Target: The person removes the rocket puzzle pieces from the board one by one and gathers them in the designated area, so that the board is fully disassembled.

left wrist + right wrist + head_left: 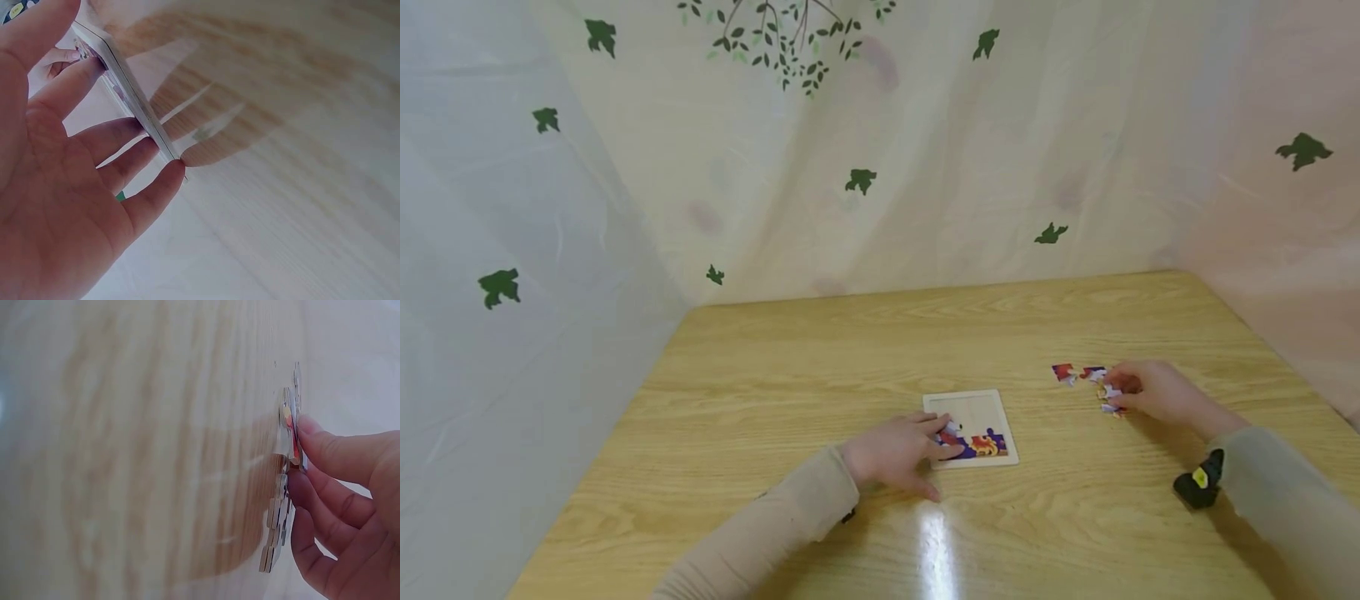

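My left hand (898,454) rests with spread, fairly straight fingers on the left side of a pale puzzle tray (1010,429). Purple, red and yellow jigsaw pieces (988,445) lie along the tray's lower part, partly covered by those fingers. Bare wood shows in its upper part. Off to the right, my right hand (1161,396) is over a small group of loose jigsaw pieces (1063,372). Between thumb and fingers it pinches a jigsaw piece (294,437) with some red on it, tilted in the right wrist view. More pieces (273,515) lie beside the fingertips.
Both hands are over a wood-grain table (805,358). Pale curtains (925,233) with green leaf shapes hang behind it and at both sides. A black strap with a yellow mark (1199,482) is on the right wrist.
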`<state>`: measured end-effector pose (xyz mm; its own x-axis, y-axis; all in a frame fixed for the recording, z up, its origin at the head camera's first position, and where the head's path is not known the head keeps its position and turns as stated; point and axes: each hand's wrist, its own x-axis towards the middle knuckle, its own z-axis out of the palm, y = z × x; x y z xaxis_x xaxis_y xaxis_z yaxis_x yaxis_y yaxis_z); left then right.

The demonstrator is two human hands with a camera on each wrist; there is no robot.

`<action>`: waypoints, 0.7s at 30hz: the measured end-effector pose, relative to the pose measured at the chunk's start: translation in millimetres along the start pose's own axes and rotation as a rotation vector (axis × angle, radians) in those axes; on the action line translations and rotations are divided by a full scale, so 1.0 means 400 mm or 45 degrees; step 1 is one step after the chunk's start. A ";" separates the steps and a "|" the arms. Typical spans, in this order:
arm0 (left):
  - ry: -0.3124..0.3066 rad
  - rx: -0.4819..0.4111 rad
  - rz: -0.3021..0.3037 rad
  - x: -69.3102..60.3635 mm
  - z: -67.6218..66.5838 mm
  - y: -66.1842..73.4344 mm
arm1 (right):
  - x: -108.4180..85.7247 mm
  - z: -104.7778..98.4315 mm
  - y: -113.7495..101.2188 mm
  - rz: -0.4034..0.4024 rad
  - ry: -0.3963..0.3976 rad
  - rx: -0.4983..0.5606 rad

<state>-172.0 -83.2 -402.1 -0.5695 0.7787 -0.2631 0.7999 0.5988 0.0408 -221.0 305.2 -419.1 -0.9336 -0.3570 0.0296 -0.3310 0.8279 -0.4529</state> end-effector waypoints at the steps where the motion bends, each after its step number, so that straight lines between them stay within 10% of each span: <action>1: -0.001 0.001 -0.001 0.000 0.000 0.000 | 0.001 0.001 0.001 0.003 0.000 -0.005; 21: -0.018 -0.007 -0.012 -0.003 -0.006 0.004 | 0.007 -0.001 -0.010 0.024 -0.026 -0.017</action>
<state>-170.4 -82.6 -399.6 -0.5745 0.7701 -0.2773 0.7932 0.6074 0.0433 -222.2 301.0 -416.7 -0.9367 -0.3500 0.0028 -0.3153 0.8403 -0.4411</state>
